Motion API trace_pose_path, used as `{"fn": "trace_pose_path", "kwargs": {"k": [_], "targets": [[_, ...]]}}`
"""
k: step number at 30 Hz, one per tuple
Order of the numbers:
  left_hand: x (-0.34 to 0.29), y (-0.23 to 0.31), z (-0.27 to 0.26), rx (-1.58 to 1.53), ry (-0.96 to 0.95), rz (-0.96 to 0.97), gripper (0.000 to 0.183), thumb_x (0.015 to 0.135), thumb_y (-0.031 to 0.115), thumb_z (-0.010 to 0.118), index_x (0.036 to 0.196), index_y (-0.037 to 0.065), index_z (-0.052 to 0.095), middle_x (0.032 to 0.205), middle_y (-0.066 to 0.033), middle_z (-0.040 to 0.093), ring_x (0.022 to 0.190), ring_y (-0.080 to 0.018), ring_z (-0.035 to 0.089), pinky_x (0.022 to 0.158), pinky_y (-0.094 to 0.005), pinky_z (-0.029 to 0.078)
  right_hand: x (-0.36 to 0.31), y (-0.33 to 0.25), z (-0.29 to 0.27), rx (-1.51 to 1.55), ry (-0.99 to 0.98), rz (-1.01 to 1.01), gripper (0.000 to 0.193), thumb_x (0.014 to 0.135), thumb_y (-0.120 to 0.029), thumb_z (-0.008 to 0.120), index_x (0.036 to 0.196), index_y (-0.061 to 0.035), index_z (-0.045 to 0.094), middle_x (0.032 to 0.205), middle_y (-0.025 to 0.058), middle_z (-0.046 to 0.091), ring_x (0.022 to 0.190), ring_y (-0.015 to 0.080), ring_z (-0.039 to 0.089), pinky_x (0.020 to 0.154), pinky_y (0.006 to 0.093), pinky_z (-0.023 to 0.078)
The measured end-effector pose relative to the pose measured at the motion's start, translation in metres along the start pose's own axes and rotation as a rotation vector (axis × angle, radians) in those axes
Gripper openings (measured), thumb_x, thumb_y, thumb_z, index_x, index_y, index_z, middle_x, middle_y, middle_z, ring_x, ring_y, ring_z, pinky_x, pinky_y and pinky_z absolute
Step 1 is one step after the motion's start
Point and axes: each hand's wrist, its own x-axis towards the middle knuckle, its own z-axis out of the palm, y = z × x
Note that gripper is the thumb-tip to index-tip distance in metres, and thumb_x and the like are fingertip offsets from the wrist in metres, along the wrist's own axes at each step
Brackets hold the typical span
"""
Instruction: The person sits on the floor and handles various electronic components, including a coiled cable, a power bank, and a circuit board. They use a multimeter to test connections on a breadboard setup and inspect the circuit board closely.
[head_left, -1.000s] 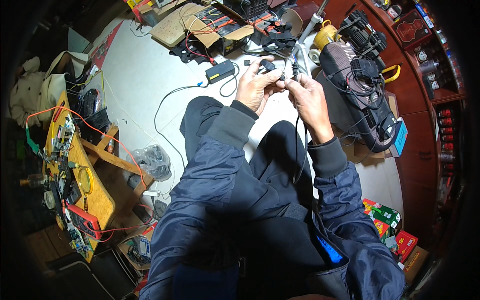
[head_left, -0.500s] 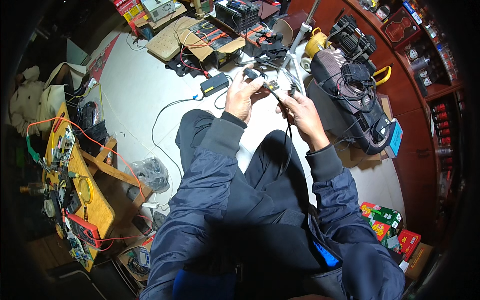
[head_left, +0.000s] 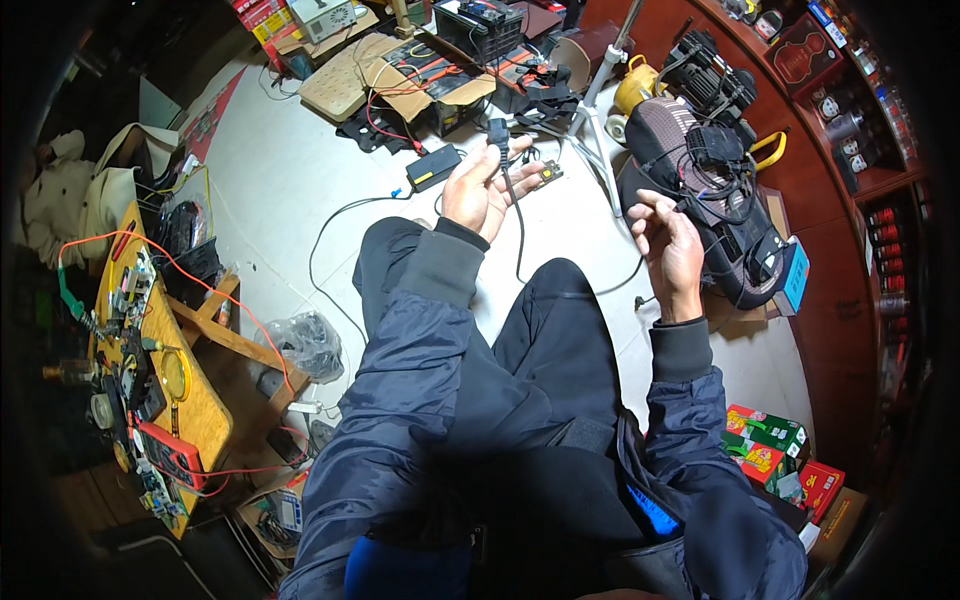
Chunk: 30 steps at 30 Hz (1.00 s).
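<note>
In my left hand (head_left: 478,195) is a black power plug (head_left: 498,135), held upright between thumb and fingers. Its black cable (head_left: 521,235) hangs down, curves over my knee and runs up to my right hand (head_left: 668,250). The right fingers are bent together around the cable near its far end; the hand itself partly hides that end. By the left fingertips is a small black and yellow part (head_left: 548,173); whether the fingers touch it I cannot tell. A black adapter box (head_left: 435,169) lies on the floor left of my left hand.
A wooden bench (head_left: 205,415) with electronic parts and a red multimeter (head_left: 170,455) stands at left. Ahead are batteries (head_left: 478,30) and an open carton (head_left: 405,95). To the right are a white stand (head_left: 592,130), a dark padded seat (head_left: 665,150) draped with cables, and a red-brown cabinet (head_left: 825,270).
My right hand has moved right and nearer, away from the left, drawing the cable out between them. The plug now stands up in my left hand, whose fingers have opened out somewhat.
</note>
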Motion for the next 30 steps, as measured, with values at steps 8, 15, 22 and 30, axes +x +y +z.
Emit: {"fn": "trace_pose_path", "kwargs": {"k": [8,15,22,30], "targets": [[0.007,0.0,-0.014,-0.052,0.203,0.223,0.034,0.109,0.015,0.037,0.139,0.0,0.042,0.138,-0.0219,0.058,0.114,-0.036,0.065,0.102,-0.05,0.053,-0.009,-0.011,-0.045,-0.844,0.077,-0.119,0.045,0.11,-0.036,0.048,0.121,0.0014,0.071,0.093,0.0053,0.067,0.08,0.0088,0.06,0.074,0.0242,0.048],[0.011,-0.003,-0.037,0.05,0.551,0.148,0.032,0.098,0.021,0.061,0.125,0.008,0.051,0.118,-0.0081,0.063,0.117,-0.0233,0.058,0.105,-0.0448,0.037,-0.017,0.001,-0.06,-0.487,0.241,-0.145,0.041,0.109,-0.029,0.054,0.126,0.0064,0.065,0.102,0.0091,0.066,0.086,0.0138,0.069,0.078,0.0263,0.056],[0.013,-0.008,-0.05,0.102,0.62,0.093,0.028,0.094,0.018,0.064,0.118,0.009,0.054,0.115,-0.0027,0.062,0.111,-0.0189,0.055,0.089,-0.0429,0.036,-0.023,-0.015,-0.075,-0.269,0.309,-0.291,0.037,0.11,-0.025,0.05,0.124,0.0076,0.063,0.102,0.0134,0.068,0.088,0.0196,0.072,0.08,0.0315,0.061],[0.015,-0.015,-0.037,0.094,0.357,0.04,0.021,0.094,-0.005,0.056,0.115,-0.008,0.056,0.114,-0.0195,0.066,0.103,-0.0254,0.067,0.09,-0.0319,0.055,-0.022,-0.03,-0.064,-0.222,0.337,-0.298,0.029,0.107,-0.018,0.056,0.123,0.0058,0.064,0.103,0.0112,0.068,0.089,0.0193,0.072,0.081,0.0332,0.061]]}}
